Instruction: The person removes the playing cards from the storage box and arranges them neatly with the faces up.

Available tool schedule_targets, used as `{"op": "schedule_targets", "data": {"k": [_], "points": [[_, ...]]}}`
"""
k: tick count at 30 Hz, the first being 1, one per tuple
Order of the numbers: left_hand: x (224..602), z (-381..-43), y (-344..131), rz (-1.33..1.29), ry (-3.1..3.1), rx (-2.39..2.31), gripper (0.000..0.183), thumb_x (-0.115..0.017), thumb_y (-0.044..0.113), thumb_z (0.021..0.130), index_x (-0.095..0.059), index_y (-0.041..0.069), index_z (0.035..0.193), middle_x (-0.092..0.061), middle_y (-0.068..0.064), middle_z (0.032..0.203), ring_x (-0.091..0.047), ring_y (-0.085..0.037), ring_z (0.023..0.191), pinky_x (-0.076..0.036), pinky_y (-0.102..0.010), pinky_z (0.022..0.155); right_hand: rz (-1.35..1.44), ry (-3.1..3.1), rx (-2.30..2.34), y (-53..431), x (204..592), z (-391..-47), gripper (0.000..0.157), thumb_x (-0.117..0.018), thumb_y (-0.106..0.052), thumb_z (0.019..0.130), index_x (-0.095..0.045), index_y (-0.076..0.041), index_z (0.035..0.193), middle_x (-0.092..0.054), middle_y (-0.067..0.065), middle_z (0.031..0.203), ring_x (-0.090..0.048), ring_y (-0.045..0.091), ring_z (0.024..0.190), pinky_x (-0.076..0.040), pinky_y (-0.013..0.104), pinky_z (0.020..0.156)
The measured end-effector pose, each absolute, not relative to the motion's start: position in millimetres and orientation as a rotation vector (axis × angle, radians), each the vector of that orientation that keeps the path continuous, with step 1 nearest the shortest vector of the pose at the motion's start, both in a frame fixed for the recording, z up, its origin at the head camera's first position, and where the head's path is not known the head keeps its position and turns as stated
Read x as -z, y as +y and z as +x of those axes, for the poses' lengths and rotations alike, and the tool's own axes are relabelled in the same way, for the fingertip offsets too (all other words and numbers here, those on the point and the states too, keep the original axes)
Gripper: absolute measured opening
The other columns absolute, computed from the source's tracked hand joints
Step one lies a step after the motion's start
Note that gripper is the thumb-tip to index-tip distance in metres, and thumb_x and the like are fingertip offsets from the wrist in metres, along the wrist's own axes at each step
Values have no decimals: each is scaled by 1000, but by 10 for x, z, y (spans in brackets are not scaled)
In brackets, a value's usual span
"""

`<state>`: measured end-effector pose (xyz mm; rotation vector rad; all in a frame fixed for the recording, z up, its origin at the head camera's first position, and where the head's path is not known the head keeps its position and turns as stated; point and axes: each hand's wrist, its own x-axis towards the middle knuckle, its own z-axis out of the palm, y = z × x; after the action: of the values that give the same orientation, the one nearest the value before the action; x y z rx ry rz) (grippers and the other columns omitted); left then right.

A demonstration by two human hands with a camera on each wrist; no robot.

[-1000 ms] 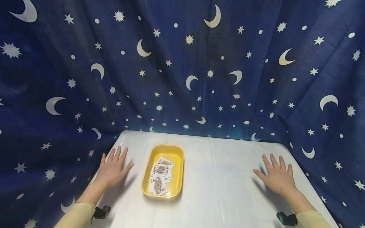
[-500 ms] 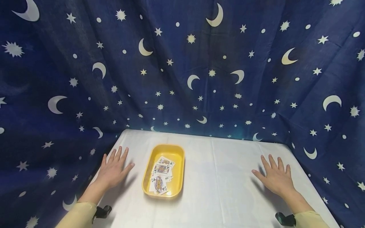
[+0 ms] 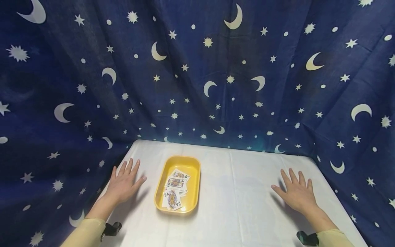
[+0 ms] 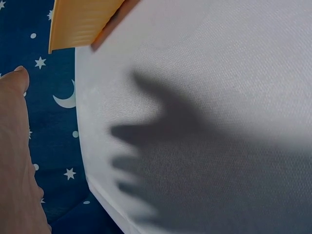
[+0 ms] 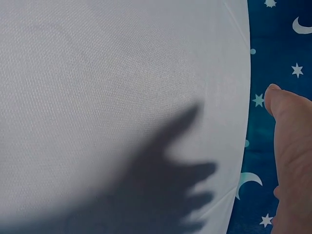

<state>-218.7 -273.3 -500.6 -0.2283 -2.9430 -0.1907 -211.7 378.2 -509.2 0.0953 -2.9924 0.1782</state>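
My left hand (image 3: 122, 185) hovers over the table's left side, palm down with fingers spread, holding nothing. Just to its right stands a yellow plastic tray (image 3: 195, 192). Inside the tray lie several loosely overlapped playing cards (image 3: 176, 183), face up, with court cards of clubs on top. Over the table's right side my right hand (image 3: 297, 193) hangs with straight, spread fingers and holds nothing. Each wrist view catches part of a hand, the left thumb side (image 4: 17, 146) and the right thumb side (image 5: 292, 156), above a sharp hand shadow on the cloth.
A white cloth covers the table (image 3: 234, 206). Dark blue curtains (image 3: 197, 68) with moons and stars enclose the back and both sides. A black wrist device (image 3: 111, 229) sits at the left cuff, another device (image 3: 307, 237) at the right cuff.
The view has shifted slightly, so the table and tray appear a little further right. The right hand has drifted slightly left; the tray and cards stay as they were.
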Motion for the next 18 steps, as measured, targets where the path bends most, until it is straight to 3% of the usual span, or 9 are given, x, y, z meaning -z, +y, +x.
{"op": "schedule_targets", "data": {"k": [18], "points": [[5027, -2179, -2734, -232, -2974, 209, 81, -29, 67, 89, -13, 17, 150, -10, -19, 153, -5, -40, 138, 14, -59, 104, 134, -2994, -157, 3738, 5152, -2171, 93, -36, -73, 83, -24, -5, 146, -17, 30, 146, 2, 54, 131, 19, 66, 95]]}}
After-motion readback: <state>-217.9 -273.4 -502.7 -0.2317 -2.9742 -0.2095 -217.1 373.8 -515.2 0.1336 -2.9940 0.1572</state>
